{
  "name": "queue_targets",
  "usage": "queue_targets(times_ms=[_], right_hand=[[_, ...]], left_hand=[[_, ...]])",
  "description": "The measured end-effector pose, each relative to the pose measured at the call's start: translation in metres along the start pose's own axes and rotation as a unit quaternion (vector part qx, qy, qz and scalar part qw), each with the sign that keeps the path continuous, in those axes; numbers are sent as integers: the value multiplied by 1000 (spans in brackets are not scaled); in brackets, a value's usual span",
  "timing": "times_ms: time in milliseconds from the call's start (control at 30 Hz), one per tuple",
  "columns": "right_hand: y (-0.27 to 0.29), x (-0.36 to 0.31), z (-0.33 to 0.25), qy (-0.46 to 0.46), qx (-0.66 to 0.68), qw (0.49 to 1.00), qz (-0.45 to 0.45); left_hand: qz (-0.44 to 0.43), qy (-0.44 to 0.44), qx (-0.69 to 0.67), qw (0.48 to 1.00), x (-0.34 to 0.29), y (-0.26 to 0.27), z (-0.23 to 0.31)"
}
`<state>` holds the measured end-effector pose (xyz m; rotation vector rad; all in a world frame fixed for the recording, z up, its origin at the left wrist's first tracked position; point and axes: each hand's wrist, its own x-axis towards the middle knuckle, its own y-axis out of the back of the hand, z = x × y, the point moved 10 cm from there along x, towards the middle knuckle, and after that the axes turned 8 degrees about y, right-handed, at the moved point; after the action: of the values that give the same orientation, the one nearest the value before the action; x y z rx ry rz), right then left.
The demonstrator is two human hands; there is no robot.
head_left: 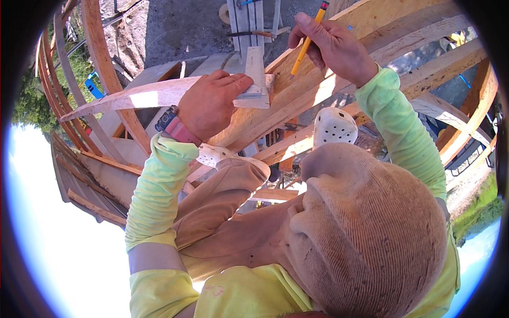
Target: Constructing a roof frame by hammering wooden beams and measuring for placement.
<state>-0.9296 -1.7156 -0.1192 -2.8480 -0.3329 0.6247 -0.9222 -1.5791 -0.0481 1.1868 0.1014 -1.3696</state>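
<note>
My left hand (209, 106), with a watch and pink band at its wrist, lies over the end of a curved wooden plank (132, 97). Its fingers press a pale L-shaped square (255, 69) onto that end; the long leg of the square points away from me. My thumb is hidden behind the hand. A yellow carpenter's pencil (301, 55) with a dark and red upper end is in my right hand (342, 50). It slants between thumb and fingers, its lower end above a thick timber beam (289, 108), to the right of the square.
Curved wooden ribs (98, 58) rise at the left, and more long beams (445, 69) cross at the right. My white perforated clogs (335, 127) are among the timbers. Farther off stand grey boards (245, 24) with a dark-bladed tool (249, 34) across them. A blue clamp-like object (94, 86) hangs at the left.
</note>
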Motion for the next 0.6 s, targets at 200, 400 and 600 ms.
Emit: queue_targets(times_ms=[200,400,600], right_hand=[[-16,-3,26,-49,-77,996,21],[-27,-3,35,-58,-73,995,34],[-32,-4,42,-82,-62,994,27]], left_hand=[[-3,-1,-5,1000,2,-1,1],[-5,-3,2,1000,2,-1,0],[1,-5,28,1000,0,-4,-1]])
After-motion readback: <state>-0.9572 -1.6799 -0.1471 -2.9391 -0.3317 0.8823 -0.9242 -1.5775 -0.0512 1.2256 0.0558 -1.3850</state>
